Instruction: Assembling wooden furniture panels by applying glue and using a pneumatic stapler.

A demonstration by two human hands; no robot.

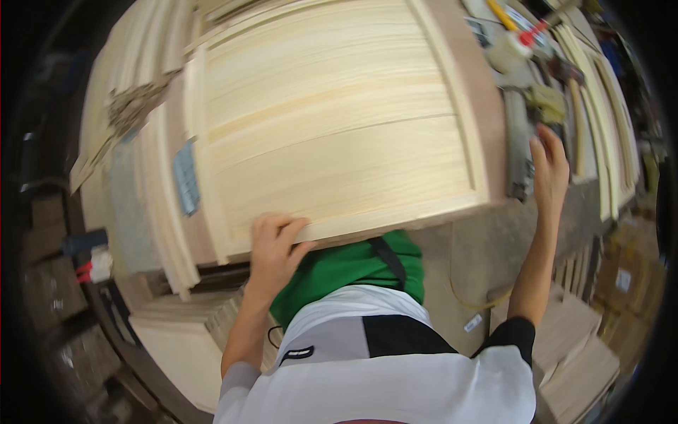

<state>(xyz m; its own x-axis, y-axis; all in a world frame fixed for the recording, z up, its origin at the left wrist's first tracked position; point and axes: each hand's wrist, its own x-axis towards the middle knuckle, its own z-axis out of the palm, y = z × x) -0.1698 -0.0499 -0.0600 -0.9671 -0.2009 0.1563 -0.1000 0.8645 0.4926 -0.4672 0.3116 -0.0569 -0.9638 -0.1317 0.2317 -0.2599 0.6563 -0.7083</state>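
Observation:
A pale wooden panel [332, 113] with raised border strips lies on the workbench in front of me. My left hand [274, 244] rests on its near left edge, thumb and fingers apart. My right hand [551, 166] is off the panel's right side, fingers stretched out and slightly blurred. It is beside a grey metal tool [518, 145] that looks like a nail gun, and just short of a yellowish object [547, 102] whose kind I cannot make out. Whether the fingertips touch either one is unclear. Nothing shows in either hand.
Wood strips [152, 42] are stacked at the far left, near a blue-grey strip [186, 178]. A white glue bottle [510, 51] with a red tip and a hammer [575, 106] lie at the far right. Boards [575, 360] are stacked low on the right, by cardboard boxes [625, 272].

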